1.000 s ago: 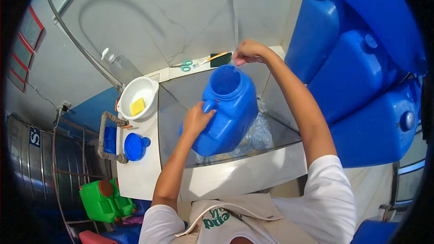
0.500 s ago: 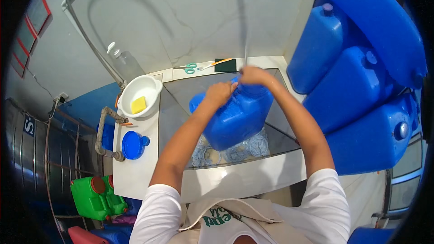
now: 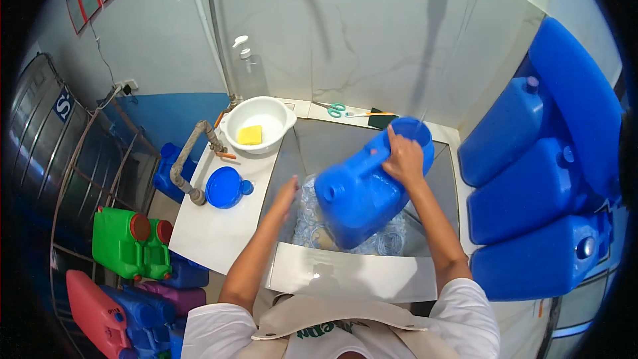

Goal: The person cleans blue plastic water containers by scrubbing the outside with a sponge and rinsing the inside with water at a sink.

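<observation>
Pale grey plastered wall (image 3: 372,33) showed hairline cracks, a blue-painted band (image 3: 166,110) at lower left. White tiled counter (image 3: 219,226) surrounded the sink; lighting was bright, casting shadows.

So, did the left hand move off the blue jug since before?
Yes. The left hand left the jug and now hangs apart, toward the white bowl.

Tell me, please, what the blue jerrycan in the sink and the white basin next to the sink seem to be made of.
The blue jerrycan, held by the right hand, looks like moulded plastic: uniform colour, rounded edges, soft sheen. The white basin also seems plastic, smooth and slightly glossy, with a thin rolled rim; enamel cannot be fully excluded.
</observation>
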Tool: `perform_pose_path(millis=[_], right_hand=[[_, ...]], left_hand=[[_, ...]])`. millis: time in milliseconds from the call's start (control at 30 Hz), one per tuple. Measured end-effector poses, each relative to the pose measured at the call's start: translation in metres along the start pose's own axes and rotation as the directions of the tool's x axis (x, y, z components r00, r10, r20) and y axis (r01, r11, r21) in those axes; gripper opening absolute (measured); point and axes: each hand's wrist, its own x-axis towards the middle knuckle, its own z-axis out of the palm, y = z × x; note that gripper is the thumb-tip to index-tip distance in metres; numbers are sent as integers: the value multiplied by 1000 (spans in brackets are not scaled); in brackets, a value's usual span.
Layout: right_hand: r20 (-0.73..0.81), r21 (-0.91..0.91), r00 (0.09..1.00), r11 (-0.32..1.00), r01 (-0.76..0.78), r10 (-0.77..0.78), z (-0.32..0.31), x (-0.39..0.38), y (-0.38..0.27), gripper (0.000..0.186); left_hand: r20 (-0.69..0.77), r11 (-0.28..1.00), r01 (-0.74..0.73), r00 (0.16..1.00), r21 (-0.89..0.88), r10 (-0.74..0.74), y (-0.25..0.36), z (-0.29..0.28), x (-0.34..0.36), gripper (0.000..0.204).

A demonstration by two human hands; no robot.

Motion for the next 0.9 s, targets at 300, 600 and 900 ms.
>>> perform_pose_path(millis=[300,600,900], right_hand=[[-342,279,901,944,-174,267,-126,128,28,47],[119,187,869,849,-494,480,-111,132,28,37],[32,65,917,915,-399,398,-83,128,83,34]], left_hand=[[130,840,19,990,-542,62,37,-4,-33,60],[95,784,-3,992,-621,79,78,-72,-149,59],[7,720,-104,989,-686,150,38,-33,-115,47]])
